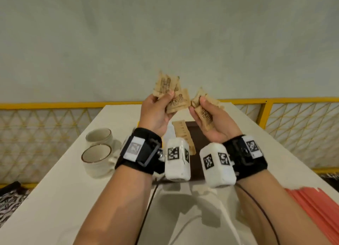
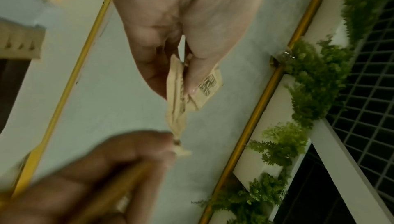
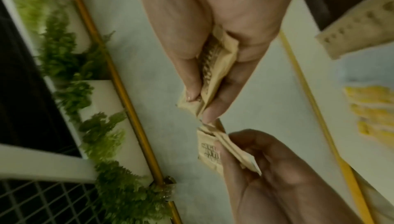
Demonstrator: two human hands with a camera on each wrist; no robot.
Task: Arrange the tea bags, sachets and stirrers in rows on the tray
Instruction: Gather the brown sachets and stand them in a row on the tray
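Note:
Both hands are raised above the white table (image 1: 73,171), each holding brown paper sachets. My left hand (image 1: 165,96) pinches a fanned bunch of printed sachets (image 1: 166,86) between thumb and fingers. My right hand (image 1: 198,105) grips another small stack of sachets (image 1: 204,116) in its palm. The two bunches almost touch at their corners. In the left wrist view the thumb presses on the sachets (image 2: 204,86); in the right wrist view the sachets (image 3: 215,69) sit between thumb and fingers. Below the hands lies the dark brown tray (image 1: 193,134) with a tan strip of wrapped items (image 1: 183,136) along its left side.
Two pale cups (image 1: 97,153) stand on the table's left side. Yellow packets (image 3: 373,109) lie on the table beside the tray. A yellow railing with netting (image 1: 55,123) runs behind the table. A red-orange pleated thing (image 1: 311,206) lies at the lower right.

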